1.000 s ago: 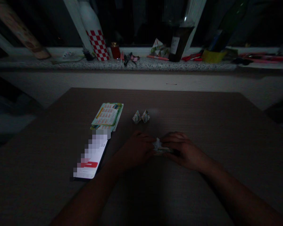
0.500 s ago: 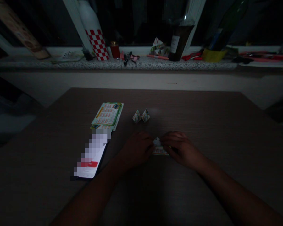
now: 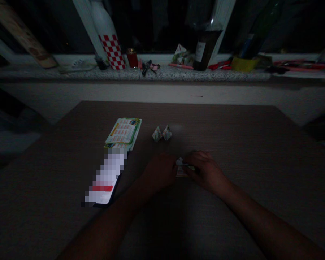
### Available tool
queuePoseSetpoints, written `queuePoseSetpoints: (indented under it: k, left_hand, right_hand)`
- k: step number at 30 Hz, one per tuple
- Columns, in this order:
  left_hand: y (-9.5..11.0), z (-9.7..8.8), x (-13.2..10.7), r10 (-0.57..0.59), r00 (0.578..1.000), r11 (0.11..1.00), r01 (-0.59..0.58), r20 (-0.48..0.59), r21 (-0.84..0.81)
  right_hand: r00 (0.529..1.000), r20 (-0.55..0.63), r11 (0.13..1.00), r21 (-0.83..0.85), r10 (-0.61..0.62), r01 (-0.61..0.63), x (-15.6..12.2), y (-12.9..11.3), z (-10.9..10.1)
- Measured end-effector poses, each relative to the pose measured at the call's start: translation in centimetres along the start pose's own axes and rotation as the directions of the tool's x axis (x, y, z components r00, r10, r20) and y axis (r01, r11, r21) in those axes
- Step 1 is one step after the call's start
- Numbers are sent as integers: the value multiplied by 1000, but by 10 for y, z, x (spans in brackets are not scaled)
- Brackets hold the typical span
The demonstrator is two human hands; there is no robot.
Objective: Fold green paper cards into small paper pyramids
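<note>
A small piece of folded printed paper (image 3: pixel 182 172) lies on the table between my hands, mostly covered by fingers. My left hand (image 3: pixel 162 169) is closed on its left side, the fingers in deep shadow. From the other side my right hand (image 3: pixel 204 168) grips the paper, thumb below and fingers curled over the top. A thin raised edge of the paper shows between the two hands. Just beyond them stand two small folded paper pieces (image 3: pixel 161 134), pointed at the top and side by side.
On the left lie a stack of printed calendar sheets (image 3: pixel 123 130) and a lit phone (image 3: pixel 104 187), its screen partly blurred. Behind the wooden table (image 3: pixel 233 130), a granite sill (image 3: pixel 162 74) carries a checkered bottle (image 3: pixel 112 50), a dark cup (image 3: pixel 203 50) and a yellow container (image 3: pixel 243 64).
Part of the paper's lower edge has been lifted into a raised edge, and less of its print shows. My right fingers have shifted slightly left; the other things stay put.
</note>
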State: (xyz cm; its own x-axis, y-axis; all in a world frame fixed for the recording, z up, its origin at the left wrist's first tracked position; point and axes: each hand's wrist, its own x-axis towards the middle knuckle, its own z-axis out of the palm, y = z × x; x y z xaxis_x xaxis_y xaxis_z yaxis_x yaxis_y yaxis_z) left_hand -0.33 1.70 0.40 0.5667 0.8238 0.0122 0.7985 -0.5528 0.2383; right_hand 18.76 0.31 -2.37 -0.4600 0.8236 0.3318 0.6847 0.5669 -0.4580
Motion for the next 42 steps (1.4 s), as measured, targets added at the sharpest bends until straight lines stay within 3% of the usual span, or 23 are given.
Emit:
queuePoseSetpoints:
  k: [7, 23, 42]
  left_hand:
    - [5, -4, 3, -44, 996, 999, 42, 79, 26]
    - [4, 4, -1, -6, 1000, 1000, 6, 20, 13]
    - [6, 7, -1, -53, 999, 998, 53, -2, 42]
  right_hand:
    - [997, -12, 997, -25, 70, -70, 0, -7, 3]
    - [983, -56, 984, -14, 175, -176, 2, -8, 7]
    - [999, 50, 958, 287, 7, -21, -3, 14, -8]
